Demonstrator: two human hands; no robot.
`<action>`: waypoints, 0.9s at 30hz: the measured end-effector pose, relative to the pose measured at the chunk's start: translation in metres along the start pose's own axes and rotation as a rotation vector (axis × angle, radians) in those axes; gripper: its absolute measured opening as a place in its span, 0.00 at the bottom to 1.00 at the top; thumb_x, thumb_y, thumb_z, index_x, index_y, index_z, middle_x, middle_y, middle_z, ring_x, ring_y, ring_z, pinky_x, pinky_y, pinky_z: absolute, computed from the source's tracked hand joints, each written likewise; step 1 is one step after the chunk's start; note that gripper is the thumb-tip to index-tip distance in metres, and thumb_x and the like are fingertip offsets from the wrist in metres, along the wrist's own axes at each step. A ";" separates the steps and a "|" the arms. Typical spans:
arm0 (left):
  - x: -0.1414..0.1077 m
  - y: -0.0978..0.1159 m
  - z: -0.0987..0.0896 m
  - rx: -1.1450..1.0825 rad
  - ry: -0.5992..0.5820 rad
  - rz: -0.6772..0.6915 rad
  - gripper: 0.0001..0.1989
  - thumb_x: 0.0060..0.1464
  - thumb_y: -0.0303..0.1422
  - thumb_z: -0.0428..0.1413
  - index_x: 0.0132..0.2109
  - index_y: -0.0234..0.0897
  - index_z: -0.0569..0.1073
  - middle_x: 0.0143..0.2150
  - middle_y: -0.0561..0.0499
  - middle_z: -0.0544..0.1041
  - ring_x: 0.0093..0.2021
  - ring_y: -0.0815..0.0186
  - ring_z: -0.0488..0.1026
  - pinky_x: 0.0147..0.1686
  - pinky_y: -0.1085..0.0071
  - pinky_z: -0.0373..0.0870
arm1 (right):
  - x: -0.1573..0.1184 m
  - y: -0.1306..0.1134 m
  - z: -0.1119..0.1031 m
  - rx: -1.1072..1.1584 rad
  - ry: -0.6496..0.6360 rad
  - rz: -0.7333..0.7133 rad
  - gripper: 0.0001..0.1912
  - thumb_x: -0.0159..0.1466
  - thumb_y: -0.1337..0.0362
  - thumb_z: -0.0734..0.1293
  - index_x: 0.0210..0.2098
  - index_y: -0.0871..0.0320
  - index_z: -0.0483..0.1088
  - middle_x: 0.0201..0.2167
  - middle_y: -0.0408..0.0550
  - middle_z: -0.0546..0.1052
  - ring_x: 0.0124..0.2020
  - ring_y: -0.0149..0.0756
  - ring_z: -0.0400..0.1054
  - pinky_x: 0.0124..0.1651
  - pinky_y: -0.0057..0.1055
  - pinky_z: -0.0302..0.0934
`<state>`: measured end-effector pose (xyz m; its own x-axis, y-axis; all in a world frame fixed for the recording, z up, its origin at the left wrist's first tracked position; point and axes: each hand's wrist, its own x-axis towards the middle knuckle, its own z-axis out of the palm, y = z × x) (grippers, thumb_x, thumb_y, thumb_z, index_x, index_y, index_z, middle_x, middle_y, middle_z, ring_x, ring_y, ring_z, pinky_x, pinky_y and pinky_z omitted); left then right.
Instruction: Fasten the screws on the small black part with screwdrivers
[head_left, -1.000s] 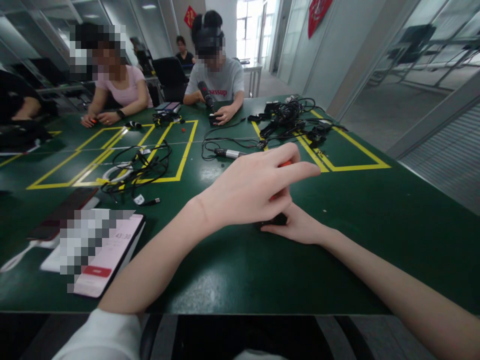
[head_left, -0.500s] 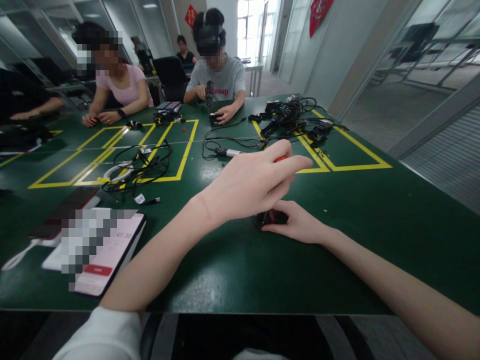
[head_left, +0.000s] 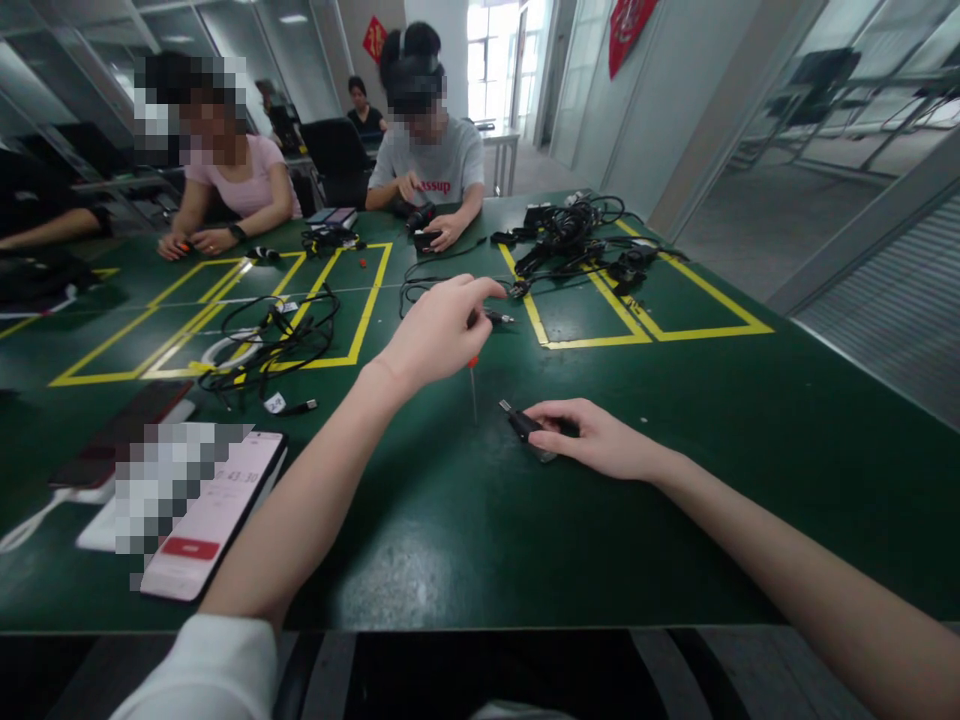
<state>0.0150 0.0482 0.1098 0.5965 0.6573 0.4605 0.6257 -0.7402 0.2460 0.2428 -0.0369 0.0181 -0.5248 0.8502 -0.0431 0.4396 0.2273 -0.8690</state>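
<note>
Above the table, my left hand (head_left: pixel 439 335) is closed around a screwdriver (head_left: pixel 473 385). Its thin metal shaft points down, a bit of red shows just under my fingers, and the rest of the handle is hidden in my grip. My right hand (head_left: pixel 600 442) rests low over the green table (head_left: pixel 660 560) and pinches a small black device (head_left: pixel 522 421) with a metal plug that looks like USB. The plug end faces the screwdriver, and the shaft's tip stands apart from it, to its left. Part of the device is hidden by my fingers.
A lit phone (head_left: pixel 217 510) and a dark red phone (head_left: pixel 120 435) lie at the left. Tangled cables (head_left: pixel 285 335) sit beyond them, with a bigger black cable pile (head_left: pixel 574 235) at the back right. Yellow tape (head_left: pixel 371 300) marks rectangles. Two people wearing headsets sit across the table.
My left hand has moved left with the screwdriver, away from the device, uncovering the device and its plug. My right hand still holds the device in nearly the same place.
</note>
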 end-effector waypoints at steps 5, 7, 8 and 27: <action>-0.001 -0.007 0.016 0.052 -0.264 -0.070 0.22 0.58 0.24 0.50 0.56 0.32 0.79 0.42 0.44 0.82 0.41 0.60 0.77 0.46 0.65 0.73 | -0.003 0.004 -0.007 -0.013 0.086 0.015 0.27 0.71 0.38 0.59 0.40 0.55 0.73 0.34 0.47 0.75 0.35 0.39 0.68 0.40 0.33 0.65; -0.003 -0.005 0.029 0.068 -0.399 -0.083 0.22 0.59 0.25 0.50 0.58 0.33 0.78 0.43 0.44 0.83 0.42 0.59 0.79 0.46 0.64 0.74 | -0.004 0.005 -0.009 -0.027 0.158 0.038 0.27 0.70 0.38 0.58 0.38 0.53 0.72 0.36 0.48 0.76 0.39 0.43 0.71 0.44 0.35 0.67; -0.004 -0.004 0.037 0.082 -0.463 -0.084 0.23 0.59 0.25 0.50 0.59 0.34 0.77 0.45 0.43 0.83 0.44 0.58 0.80 0.46 0.64 0.75 | -0.004 0.005 -0.010 -0.029 0.184 0.059 0.27 0.70 0.38 0.57 0.37 0.53 0.71 0.37 0.49 0.77 0.41 0.44 0.71 0.47 0.36 0.68; -0.015 0.022 0.061 0.107 -0.658 0.149 0.23 0.63 0.42 0.57 0.61 0.37 0.76 0.62 0.39 0.75 0.63 0.49 0.70 0.61 0.54 0.66 | -0.007 0.001 -0.033 -0.129 0.332 0.480 0.36 0.61 0.31 0.63 0.18 0.57 0.65 0.16 0.45 0.67 0.21 0.34 0.61 0.25 0.31 0.54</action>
<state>0.0501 0.0311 0.0567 0.8404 0.5236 -0.1398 0.5393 -0.8337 0.1190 0.2708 -0.0274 0.0338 0.0016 0.9703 -0.2421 0.6669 -0.1814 -0.7227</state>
